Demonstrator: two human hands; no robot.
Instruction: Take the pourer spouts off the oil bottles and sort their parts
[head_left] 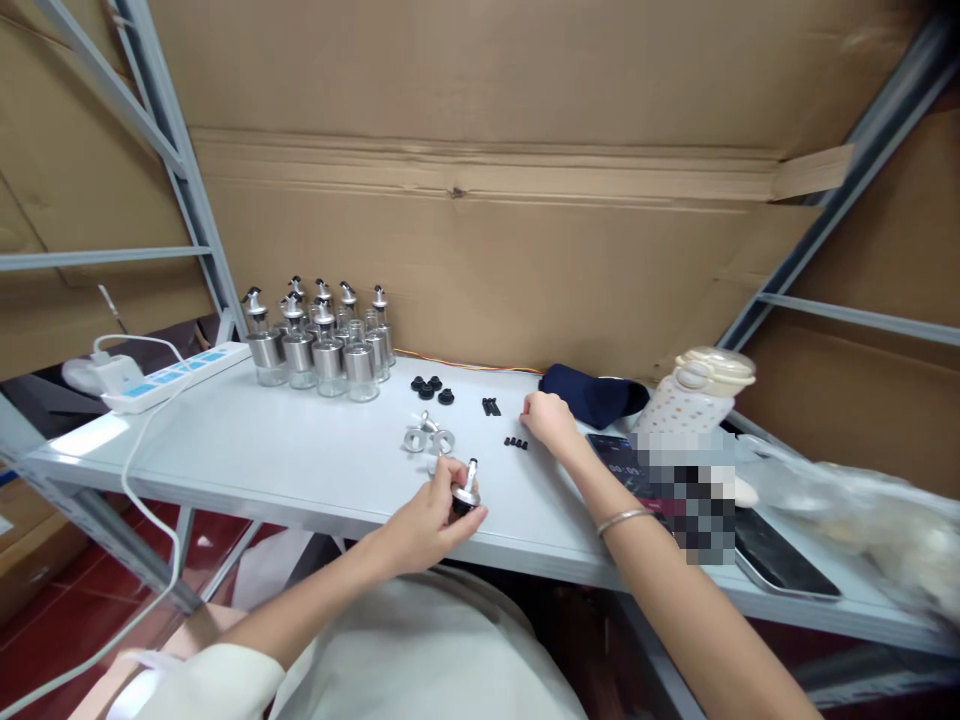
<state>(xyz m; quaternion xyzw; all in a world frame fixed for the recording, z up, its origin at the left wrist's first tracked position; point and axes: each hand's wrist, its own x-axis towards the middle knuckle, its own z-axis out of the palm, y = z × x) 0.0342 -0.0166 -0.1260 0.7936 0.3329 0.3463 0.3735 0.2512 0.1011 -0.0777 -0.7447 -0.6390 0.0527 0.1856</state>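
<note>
My left hand (431,515) grips a metal bottle pourer (468,494) with a black base, upright above the table's front edge. My right hand (551,422) is closed near the tabletop; what its fingers hold, if anything, is hidden. Just left of it lie a few thin black lever pieces (491,407). A row of small black caps (516,443) is nearer to me. Metal pourer tops and rings (429,434) lie beyond my left hand, with several black stoppers (431,388) behind them.
Glass bottles with steel sleeves (328,362), most with pourers, stand at the back left. A power strip (180,375) lies at the far left. On the right are a dark blue cloth item (592,395), a dotted tumbler (686,400), phones (784,555) and a plastic bag (885,520).
</note>
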